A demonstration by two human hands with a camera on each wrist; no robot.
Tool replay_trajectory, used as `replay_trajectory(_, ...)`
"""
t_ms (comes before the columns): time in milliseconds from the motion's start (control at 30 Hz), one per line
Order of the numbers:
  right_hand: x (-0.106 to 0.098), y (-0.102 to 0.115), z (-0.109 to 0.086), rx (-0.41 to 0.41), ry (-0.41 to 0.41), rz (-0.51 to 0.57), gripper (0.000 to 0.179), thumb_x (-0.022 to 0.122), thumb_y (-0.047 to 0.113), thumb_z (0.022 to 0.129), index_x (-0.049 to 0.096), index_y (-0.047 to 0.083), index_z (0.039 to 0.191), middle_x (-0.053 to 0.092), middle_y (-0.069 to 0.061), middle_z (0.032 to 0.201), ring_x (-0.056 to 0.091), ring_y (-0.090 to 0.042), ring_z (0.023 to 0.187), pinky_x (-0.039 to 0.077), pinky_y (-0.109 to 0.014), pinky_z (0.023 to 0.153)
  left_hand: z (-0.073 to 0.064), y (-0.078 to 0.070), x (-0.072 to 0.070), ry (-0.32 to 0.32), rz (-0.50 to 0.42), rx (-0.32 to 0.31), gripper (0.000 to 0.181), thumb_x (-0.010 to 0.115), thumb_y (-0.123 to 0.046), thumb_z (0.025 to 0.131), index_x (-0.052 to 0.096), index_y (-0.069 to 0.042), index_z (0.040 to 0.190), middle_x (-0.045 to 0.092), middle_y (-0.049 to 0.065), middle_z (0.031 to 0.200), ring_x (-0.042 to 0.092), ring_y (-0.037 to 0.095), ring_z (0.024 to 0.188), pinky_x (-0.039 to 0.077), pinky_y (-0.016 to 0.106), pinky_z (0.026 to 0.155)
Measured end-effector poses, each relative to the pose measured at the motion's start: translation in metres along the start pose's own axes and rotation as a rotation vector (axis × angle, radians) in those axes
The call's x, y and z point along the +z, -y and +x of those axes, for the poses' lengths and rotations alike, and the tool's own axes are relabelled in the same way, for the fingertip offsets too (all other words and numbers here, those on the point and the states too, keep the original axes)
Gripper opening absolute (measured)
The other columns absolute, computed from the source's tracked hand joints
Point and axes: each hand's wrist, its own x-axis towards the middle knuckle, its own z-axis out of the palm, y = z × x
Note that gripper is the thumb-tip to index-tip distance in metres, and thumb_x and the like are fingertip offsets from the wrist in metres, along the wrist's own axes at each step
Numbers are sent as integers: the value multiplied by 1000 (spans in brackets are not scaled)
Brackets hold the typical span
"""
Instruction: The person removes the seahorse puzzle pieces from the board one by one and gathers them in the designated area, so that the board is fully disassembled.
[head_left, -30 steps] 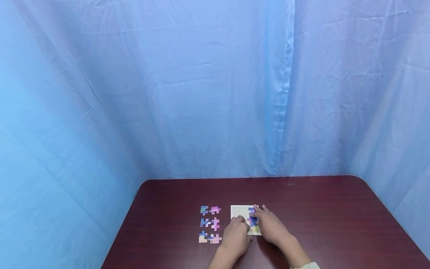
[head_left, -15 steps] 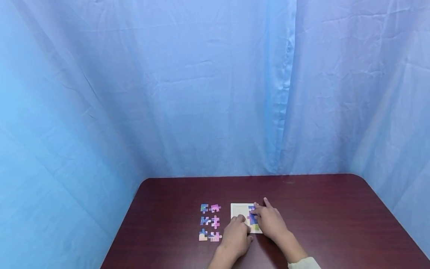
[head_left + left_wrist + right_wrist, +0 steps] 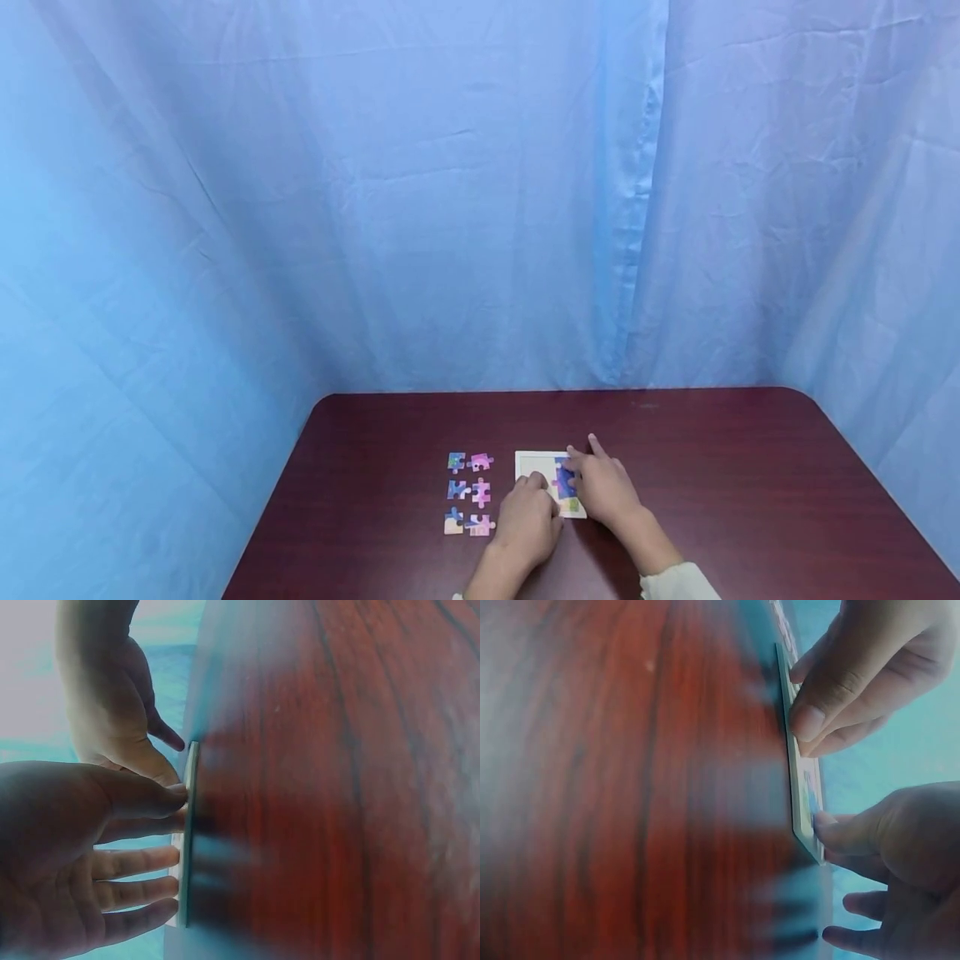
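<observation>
A white-rimmed puzzle tray (image 3: pixel 537 454) lies on the dark red table. Blue and yellow-green jigsaw pieces (image 3: pixel 565 475) fill part of its right side; the bare bed shows at left. My left hand (image 3: pixel 527 518) rests over the tray's near left part. Its thumb is at the near edge and its extended fingers (image 3: pixel 139 892) touch the tray in the left wrist view. At the right edge is my right hand (image 3: pixel 607 492), its thumb reaching onto the pieces and its other fingers spread toward the far right corner. The hands hide much of the tray's near and right sides.
Left of the tray, several loose jigsaw pieces (image 3: pixel 481 493) in pink and blue lie in two columns. The table (image 3: pixel 720 467) has rounded far corners. Blue cloth (image 3: pixel 465 208) hangs behind the table and along both sides.
My right hand shifts slightly, its fingers and thumb moving outward on the tray's right side, so more of the blue piece shows. The left hand stays nearly in place.
</observation>
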Motion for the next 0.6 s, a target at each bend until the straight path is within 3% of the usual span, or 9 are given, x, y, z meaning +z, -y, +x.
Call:
replay_trajectory(200, 0, -1, -3, -16, 24, -52, 28, 71, 9, 97, 79, 8, 123, 66, -14, 146, 43, -49, 152, 51, -65, 103, 6, -5, 9, -35, 36, -55, 17, 87, -26, 79, 79, -21, 65, 66, -2, 93, 61, 16, 85, 55, 29, 70)
replay_trajectory(400, -1, 1, -2, -20, 25, -80, 28, 71, 10, 97, 79, 9, 124, 67, -15, 146, 46, -50, 149, 53, -64, 101, 9, -11, 12, -3, 64, -107, 14, 87, -30, 78, 77, -20, 72, 71, -1, 99, 64, 18, 89, 53, 34, 75)
replay_trajectory(600, -1, 0, -3, 0, 51, -55, 31, 65, 7, 100, 76, 10, 129, 63, -14, 151, 44, -52, 150, 50, -65, 106, 10, -12, 11, -4, 43, -108, 10, 87, -27, 79, 80, -23, 73, 70, -3, 95, 63, 18, 88, 51, 35, 77)
